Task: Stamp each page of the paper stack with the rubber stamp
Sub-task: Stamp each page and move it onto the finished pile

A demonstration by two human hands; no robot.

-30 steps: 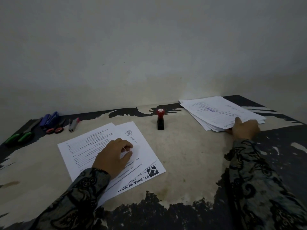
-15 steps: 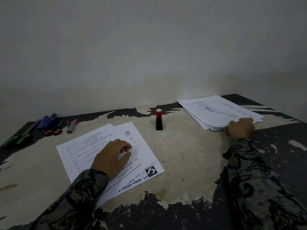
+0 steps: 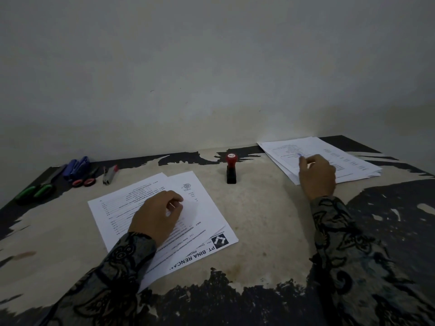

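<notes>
A rubber stamp [image 3: 231,170] with a black body and red cap stands upright on the worn table [image 3: 263,222], with neither hand touching it. Left of it lies a fanned paper stack [image 3: 207,215] with a printed letterhead at its near edge. My left hand [image 3: 156,216] rests on this stack, its fingers curled, thumb and forefinger pinching a slightly raised top sheet. A second paper stack [image 3: 348,161] lies at the back right, its top page bearing a blue mark. My right hand [image 3: 317,176] hovers over that stack's left part, fingers loosely bent and holding nothing.
Along the back left edge lie green-handled scissors [image 3: 35,191], blue markers [image 3: 76,164], small red-handled scissors [image 3: 84,182] and a grey tool with a red tip [image 3: 109,176]. A plain wall rises right behind the table.
My right hand has left the near edge of the right stack and moved left and up over its top page. The left hand and the stamp have stayed put.
</notes>
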